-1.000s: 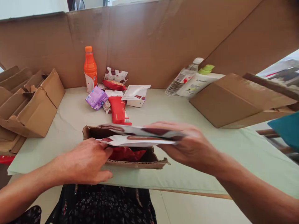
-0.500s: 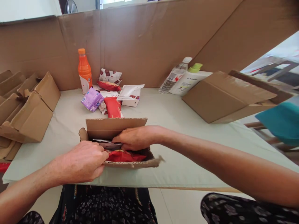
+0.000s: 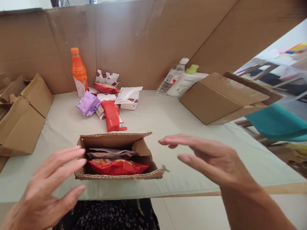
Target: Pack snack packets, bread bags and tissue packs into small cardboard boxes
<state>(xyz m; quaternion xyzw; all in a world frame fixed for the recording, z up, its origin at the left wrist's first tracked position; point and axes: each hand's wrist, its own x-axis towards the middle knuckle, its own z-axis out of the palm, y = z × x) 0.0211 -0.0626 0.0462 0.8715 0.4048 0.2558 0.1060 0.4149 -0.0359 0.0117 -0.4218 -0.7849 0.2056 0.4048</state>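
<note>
Right there at the table's near edge sits the open cardboard box (image 3: 115, 156), a red snack packet (image 3: 117, 166) and a white pouch (image 3: 110, 154) tucked inside. The left hand (image 3: 48, 188) hovers beside it, fingers spread, empty; the right hand (image 3: 211, 159) floats to its right, open too. Beyond lie an orange bottle (image 3: 78, 72) and loose packets (image 3: 105, 99).

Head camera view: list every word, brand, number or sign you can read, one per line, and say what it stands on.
No text can be read for certain.
Orange bottle: label too small.
Purple packet: print blurred.
Red packet: small print unreadable.
White lotion bottle: dark brand line, too blurred.
Clear water bottle: label unreadable.
Packets in the open cardboard box: no legible words.
</note>
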